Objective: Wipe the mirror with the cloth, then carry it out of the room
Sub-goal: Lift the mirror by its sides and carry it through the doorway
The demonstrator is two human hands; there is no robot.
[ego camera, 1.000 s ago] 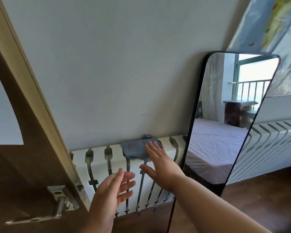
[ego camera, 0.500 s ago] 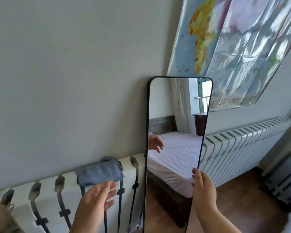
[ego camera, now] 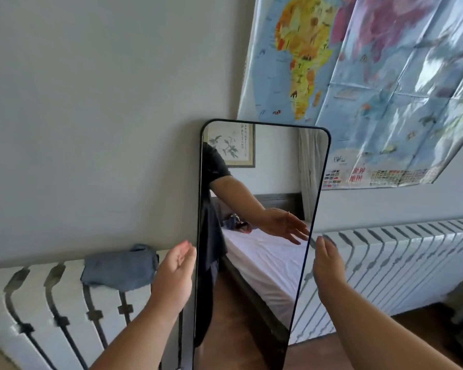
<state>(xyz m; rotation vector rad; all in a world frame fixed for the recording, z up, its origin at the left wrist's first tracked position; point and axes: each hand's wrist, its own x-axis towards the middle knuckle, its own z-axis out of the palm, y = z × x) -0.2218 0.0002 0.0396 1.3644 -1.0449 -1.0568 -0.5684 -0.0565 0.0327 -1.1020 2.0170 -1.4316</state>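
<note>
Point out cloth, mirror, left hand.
cloth (ego camera: 119, 271), head view, middle of the folded fabric
mirror (ego camera: 262, 263), head view, centre of the glass
left hand (ego camera: 175, 276), head view, palm

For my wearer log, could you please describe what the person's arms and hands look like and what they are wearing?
Both forearms are bare, with no gloves, watch or bracelet in view on the left hand or the right hand. The mirror reflects a dark short sleeve ending above the elbow, and what may be a thin ring on one finger, too small to be sure.
</note>
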